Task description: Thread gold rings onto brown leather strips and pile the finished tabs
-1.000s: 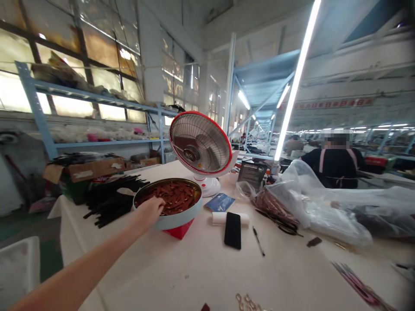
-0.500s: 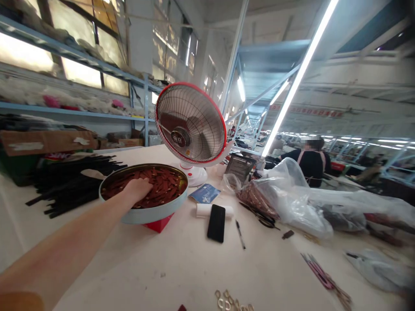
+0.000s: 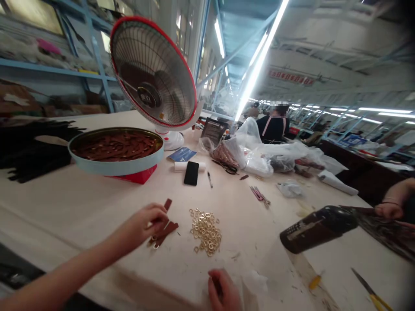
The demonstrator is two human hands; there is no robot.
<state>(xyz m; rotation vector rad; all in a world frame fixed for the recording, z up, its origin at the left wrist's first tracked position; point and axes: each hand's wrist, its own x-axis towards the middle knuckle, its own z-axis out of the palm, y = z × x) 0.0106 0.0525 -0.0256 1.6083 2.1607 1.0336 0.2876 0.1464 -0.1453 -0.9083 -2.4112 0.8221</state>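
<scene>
My left hand (image 3: pixel 147 223) is closed on a small bunch of brown leather strips (image 3: pixel 165 231), held low over the white table (image 3: pixel 97 203). Just right of the strips lies a pile of small gold metal rings (image 3: pixel 205 229). My right hand (image 3: pixel 223 291) rests at the table's near edge with fingers curled around something small and dark; what it is cannot be made out. A round pale-blue tin (image 3: pixel 116 151) full of more brown strips sits on a red box at the back left.
A red-rimmed fan heater (image 3: pixel 152 73) stands behind the tin. A black phone (image 3: pixel 191 172), pen and plastic bags (image 3: pixel 259 151) lie mid-table. A dark heat-gun-like tool (image 3: pixel 319 226) lies at right near another person's hand (image 3: pixel 391 207). Black strips (image 3: pixel 26 147) are piled far left.
My left hand left the tin and came down near the table's front with brown strips in it. The view swung downward, bringing the gold rings and my right hand into sight.
</scene>
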